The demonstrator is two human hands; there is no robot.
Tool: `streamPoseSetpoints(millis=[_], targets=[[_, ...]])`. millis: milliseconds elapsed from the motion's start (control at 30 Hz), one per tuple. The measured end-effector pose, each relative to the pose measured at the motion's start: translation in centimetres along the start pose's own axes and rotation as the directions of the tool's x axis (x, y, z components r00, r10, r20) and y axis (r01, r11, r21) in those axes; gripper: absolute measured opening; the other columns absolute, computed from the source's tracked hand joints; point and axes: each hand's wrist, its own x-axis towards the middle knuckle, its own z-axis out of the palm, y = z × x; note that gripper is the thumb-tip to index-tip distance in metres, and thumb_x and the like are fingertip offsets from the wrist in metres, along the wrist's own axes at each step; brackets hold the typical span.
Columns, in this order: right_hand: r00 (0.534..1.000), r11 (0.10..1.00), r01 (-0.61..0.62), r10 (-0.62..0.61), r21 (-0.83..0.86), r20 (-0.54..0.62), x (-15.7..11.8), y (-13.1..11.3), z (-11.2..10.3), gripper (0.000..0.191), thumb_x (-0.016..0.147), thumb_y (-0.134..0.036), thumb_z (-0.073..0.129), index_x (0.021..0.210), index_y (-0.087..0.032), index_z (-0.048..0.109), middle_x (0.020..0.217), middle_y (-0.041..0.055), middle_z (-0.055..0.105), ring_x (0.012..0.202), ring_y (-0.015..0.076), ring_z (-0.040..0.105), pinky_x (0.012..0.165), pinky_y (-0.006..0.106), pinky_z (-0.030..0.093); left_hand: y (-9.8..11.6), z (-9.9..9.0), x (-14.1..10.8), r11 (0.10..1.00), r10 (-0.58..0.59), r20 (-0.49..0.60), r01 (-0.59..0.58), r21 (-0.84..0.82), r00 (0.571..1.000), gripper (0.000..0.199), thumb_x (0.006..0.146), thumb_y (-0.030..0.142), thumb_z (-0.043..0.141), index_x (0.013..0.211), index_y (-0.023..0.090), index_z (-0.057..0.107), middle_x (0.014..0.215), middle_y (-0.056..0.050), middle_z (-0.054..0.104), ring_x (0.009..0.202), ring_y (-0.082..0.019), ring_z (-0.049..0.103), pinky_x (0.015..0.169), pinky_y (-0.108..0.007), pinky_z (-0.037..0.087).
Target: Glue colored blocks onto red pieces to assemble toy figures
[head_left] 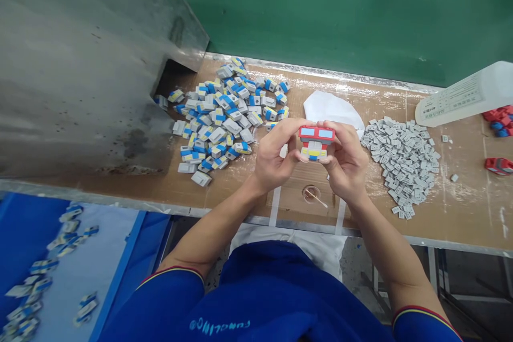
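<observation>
A blue-rimmed tray (120, 272) is holding blue-and-white block pieces (44, 266) at near left, while the left hand (274, 152) and right hand (347, 163) are clamping together a red, yellow and grey block figure (316, 143) above a brown cardboard bench top (465, 214), between a blue-and-grey block heap (218, 117) and a grey chip heap (401, 163).

A smooth green-painted panel (360, 10) rises along the far edge of a brown cardboard-topped workbench (460, 219), whose near edge carries a thin metal strip (401, 237). A dull galvanized steel chute (80, 64) fills the left corner; speckled grey floor (356, 272) and steel legs (432, 272) show below.
</observation>
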Motion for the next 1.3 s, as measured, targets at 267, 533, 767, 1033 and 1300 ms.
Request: streamPoseSetpoints(millis=[267,533,767,1033,1300], targets=[[0.998,0.997,0.068,-0.068,-0.047,-0.008,0.15,-0.46,0.15,0.050,0.109,-0.047,0.069,0.158,-0.040,0.064,0.138,0.0083,0.075,0.125,0.0270,0.075,0.098,0.045,0.072,-0.13,-0.51,0.47,0.998,0.061,0.047,-0.059,-0.037,0.997,0.053,0.110,0.058,0.061,0.153,0.028,0.068,0.132,-0.012,0.080,0.101,-0.021,0.079,0.076,-0.030,0.065],[0.986,0.977,0.153,-0.160,-0.147,-0.041,0.21,-0.49,0.48,0.051,0.111,-0.041,0.065,0.161,-0.039,0.059,0.136,0.0077,0.077,0.126,0.0284,0.074,0.101,0.050,0.070,-0.78,-0.98,0.36,0.996,0.083,0.080,-0.080,-0.035,0.993,0.057,0.108,0.059,0.065,0.157,0.032,0.064,0.143,-0.012,0.078,0.129,-0.027,0.077,0.099,-0.038,0.068],[0.984,0.972,0.173,-0.178,-0.158,-0.018,0.26,-0.50,0.47,0.051,0.111,-0.040,0.064,0.162,-0.036,0.058,0.138,0.0084,0.077,0.129,0.0295,0.074,0.106,0.051,0.067,-0.98,-0.95,0.22,0.994,0.045,0.069,-0.037,-0.105,0.997,0.055,0.105,0.058,0.071,0.154,0.033,0.067,0.141,-0.012,0.079,0.126,-0.026,0.077,0.082,-0.031,0.067],[0.994,0.980,0.105,-0.107,-0.168,-0.006,-0.01,-0.60,0.38,0.048,0.112,-0.046,0.062,0.159,-0.036,0.061,0.139,0.0081,0.077,0.131,0.0308,0.072,0.110,0.055,0.062,-0.75,-0.91,0.14,0.996,0.031,0.073,-0.025,-0.086,0.997,0.054,0.107,0.055,0.069,0.156,0.031,0.066,0.140,-0.012,0.078,0.096,-0.018,0.076,0.071,-0.028,0.062],[0.992,0.979,0.121,-0.123,-0.164,-0.003,0.28,-0.67,0.41,0.050,0.111,-0.045,0.063,0.160,-0.039,0.059,0.141,0.0074,0.077,0.130,0.0305,0.072,0.109,0.054,0.063,-0.85,-0.79,0.00,0.999,0.007,0.049,-0.004,-0.048,0.999,0.054,0.105,0.061,0.069,0.153,0.036,0.068,0.139,-0.010,0.079,0.113,-0.025,0.079,0.080,-0.034,0.069]])
